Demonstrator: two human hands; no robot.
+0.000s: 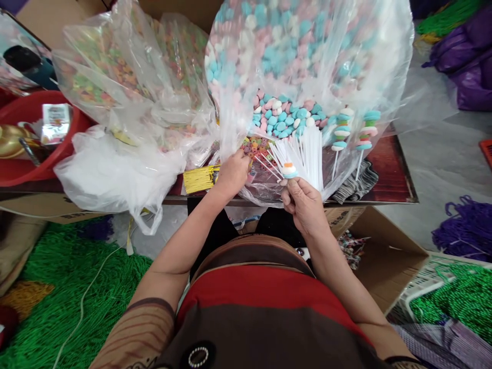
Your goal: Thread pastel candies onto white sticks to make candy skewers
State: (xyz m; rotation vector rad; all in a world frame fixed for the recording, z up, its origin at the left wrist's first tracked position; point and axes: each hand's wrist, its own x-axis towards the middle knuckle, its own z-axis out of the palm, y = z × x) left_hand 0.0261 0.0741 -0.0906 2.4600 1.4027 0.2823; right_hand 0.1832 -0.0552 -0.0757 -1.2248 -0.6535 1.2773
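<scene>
Brown-and-red shirt (269,328) fills the spot closest to us, and right past it our two hands are working over the near edge of the counter (402,177). Our right hand (306,204) has a small candy stack (289,169) pinched between thumb and fingers: orange piece at the far end, white in the middle, blue at the near end, so its long axis runs roughly near to far. We can't really tell how the stick under it sits, since the fingers cover that part.

Our left hand (233,175) is the interesting one. Its fingertips are right at the left edge of the ring candy pile (262,147), so that's clearly the nearer hand to it. From our left hand the pile lies far and a bit right; from the stack it's far and left. Whether the left fingers have actually closed on a ring, we honestly can't tell from this angle.

White sticks (313,156) fan out between the pile and the right side, mostly lying near to far, just beyond our right hand. Pink, white and blue candies (283,119) sit on the far side of the rings.
</scene>
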